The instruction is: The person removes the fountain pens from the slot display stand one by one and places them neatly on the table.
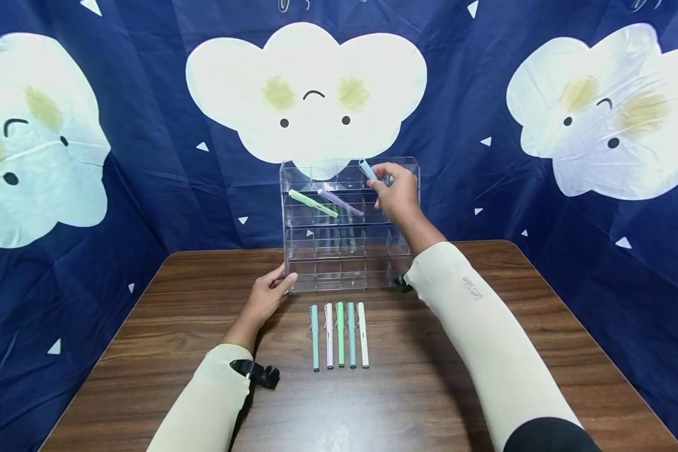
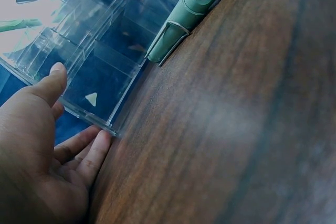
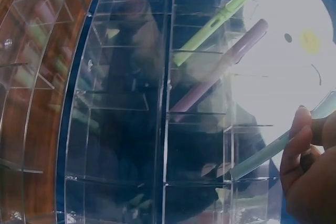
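A clear acrylic display rack (image 1: 353, 258) with divided tiers stands upright on the table. My left hand (image 1: 267, 296) holds its lower left corner, thumb over the edge and fingertips low by the tabletop. In my right hand (image 1: 397, 190) a light blue pen (image 1: 366, 168) is pinched at the rack's upper right; the right wrist view shows the pen's lower end (image 3: 257, 159) slanting against the rack. A light green pen (image 1: 313, 203) and a purple pen (image 1: 341, 202) lie slanted in an upper tier, left of the right hand.
Several pens lie side by side on the wooden table (image 1: 203, 301) before the rack: a teal pen (image 1: 314, 338), a pale pink pen (image 1: 329, 336), a green pen (image 1: 340, 334), another teal pen (image 1: 351, 334), a white pen (image 1: 363, 335). A blue cloud-patterned curtain (image 1: 457, 125) hangs behind.
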The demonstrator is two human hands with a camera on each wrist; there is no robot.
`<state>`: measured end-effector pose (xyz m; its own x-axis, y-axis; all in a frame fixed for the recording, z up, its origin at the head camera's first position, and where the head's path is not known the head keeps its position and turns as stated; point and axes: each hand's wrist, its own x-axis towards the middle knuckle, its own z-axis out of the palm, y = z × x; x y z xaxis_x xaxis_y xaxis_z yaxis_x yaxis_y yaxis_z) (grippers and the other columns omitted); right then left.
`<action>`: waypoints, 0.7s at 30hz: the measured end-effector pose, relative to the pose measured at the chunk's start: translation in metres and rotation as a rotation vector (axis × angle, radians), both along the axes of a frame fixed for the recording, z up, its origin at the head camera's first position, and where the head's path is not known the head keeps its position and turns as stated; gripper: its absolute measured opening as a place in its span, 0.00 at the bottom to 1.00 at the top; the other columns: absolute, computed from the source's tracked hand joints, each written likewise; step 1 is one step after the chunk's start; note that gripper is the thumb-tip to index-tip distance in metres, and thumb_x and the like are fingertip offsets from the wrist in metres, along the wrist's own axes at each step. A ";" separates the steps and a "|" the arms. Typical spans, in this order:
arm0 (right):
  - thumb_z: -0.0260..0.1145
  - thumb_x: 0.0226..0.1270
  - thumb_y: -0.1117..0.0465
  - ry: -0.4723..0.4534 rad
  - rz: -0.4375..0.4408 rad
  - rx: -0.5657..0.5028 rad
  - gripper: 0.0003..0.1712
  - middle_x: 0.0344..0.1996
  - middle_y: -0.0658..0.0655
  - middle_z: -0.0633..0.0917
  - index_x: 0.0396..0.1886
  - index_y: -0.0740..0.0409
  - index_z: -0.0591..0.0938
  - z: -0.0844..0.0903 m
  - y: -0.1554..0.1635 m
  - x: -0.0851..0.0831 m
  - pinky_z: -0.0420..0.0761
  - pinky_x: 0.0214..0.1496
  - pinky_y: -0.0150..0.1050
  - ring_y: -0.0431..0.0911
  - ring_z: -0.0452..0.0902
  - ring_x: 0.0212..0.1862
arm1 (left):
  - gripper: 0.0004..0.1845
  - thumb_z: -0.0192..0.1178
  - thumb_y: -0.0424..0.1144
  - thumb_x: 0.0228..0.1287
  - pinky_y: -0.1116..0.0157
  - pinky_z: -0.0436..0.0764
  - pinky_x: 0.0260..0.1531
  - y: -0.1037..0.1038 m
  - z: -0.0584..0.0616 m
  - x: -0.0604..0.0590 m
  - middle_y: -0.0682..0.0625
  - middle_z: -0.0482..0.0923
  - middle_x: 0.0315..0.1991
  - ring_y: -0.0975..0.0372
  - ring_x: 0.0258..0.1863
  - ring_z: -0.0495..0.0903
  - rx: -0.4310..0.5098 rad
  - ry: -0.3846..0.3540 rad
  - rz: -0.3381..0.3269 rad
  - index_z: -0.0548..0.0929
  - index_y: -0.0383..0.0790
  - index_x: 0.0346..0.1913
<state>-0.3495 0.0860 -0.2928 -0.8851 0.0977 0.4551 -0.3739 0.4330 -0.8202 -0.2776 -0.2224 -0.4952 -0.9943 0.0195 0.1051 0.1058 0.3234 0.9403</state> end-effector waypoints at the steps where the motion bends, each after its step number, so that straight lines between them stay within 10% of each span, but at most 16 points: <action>1: 0.73 0.77 0.67 0.018 0.013 -0.013 0.10 0.51 0.59 0.87 0.55 0.60 0.90 0.000 0.000 0.002 0.76 0.17 0.29 0.39 0.76 0.16 | 0.33 0.64 0.49 0.83 0.53 0.88 0.66 -0.001 0.000 0.000 0.32 0.78 0.74 0.42 0.70 0.82 0.005 -0.002 0.001 0.70 0.48 0.84; 11: 0.73 0.74 0.72 0.157 0.153 -0.141 0.12 0.48 0.59 0.83 0.54 0.68 0.88 -0.008 0.004 0.020 0.74 0.18 0.28 0.37 0.74 0.17 | 0.33 0.64 0.48 0.83 0.55 0.89 0.65 -0.001 0.000 0.001 0.33 0.79 0.73 0.43 0.69 0.83 0.004 -0.005 0.011 0.70 0.49 0.84; 21: 0.73 0.74 0.72 0.089 0.233 -0.216 0.13 0.52 0.63 0.84 0.55 0.70 0.86 -0.020 0.005 0.045 0.79 0.21 0.29 0.36 0.78 0.19 | 0.33 0.64 0.51 0.83 0.57 0.88 0.65 -0.001 0.002 0.002 0.33 0.80 0.71 0.44 0.68 0.83 -0.008 -0.015 0.007 0.69 0.51 0.84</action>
